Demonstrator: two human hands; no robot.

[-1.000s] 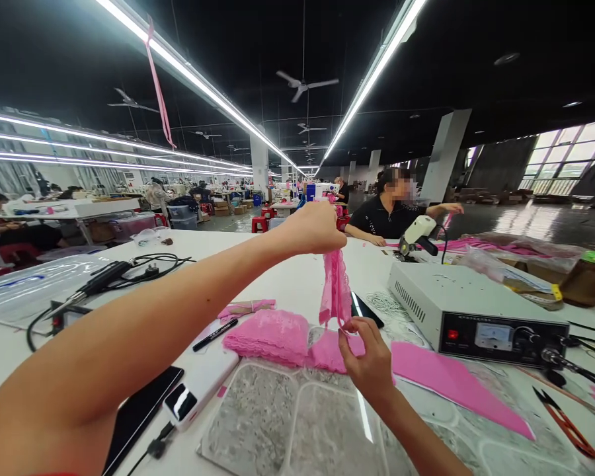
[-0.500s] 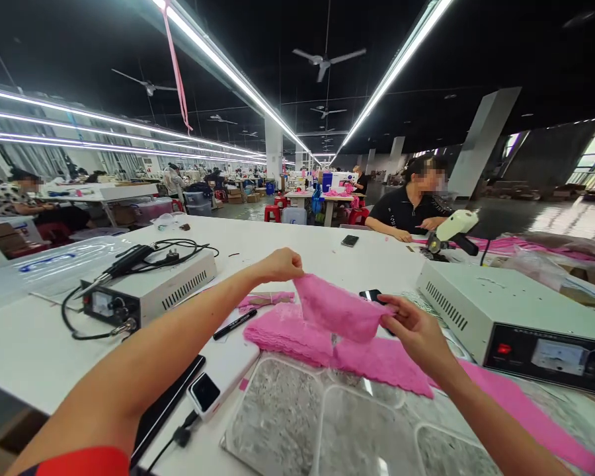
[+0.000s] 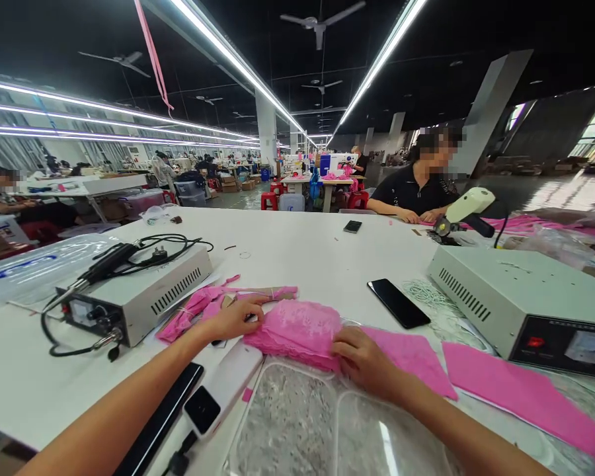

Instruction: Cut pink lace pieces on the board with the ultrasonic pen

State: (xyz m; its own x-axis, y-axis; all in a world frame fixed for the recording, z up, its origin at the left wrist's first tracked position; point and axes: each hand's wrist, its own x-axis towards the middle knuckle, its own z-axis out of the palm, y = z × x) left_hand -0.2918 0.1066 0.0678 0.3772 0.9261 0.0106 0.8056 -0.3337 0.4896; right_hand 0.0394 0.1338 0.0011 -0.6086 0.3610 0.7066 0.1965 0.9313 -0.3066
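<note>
A stack of pink lace fabric pieces (image 3: 300,327) lies in front of me with scalloped front edges. My left hand (image 3: 238,318) is at its left end, thumb and fingers pinched on the top piece's edge. At the right end my right hand (image 3: 364,357) has its fingers curled closed on the same piece, which lies flat on the stack. The fingertips are partly hidden. Beside the right hand is another pink piece (image 3: 411,357). A marbled grey mat (image 3: 287,410) lies under the front of the stack.
Two control boxes stand left (image 3: 143,291) and right (image 3: 540,284). A black phone (image 3: 399,303), a white power bank (image 3: 228,387) and pink strips (image 3: 193,314) lie on the white table (image 3: 287,244). Across the table sits a person in black (image 3: 414,185); a second phone (image 3: 352,226) lies nearby.
Both hands have come down with the pink lace piece, which was stretched in the air and now lies on the stack. The view has shifted slightly.
</note>
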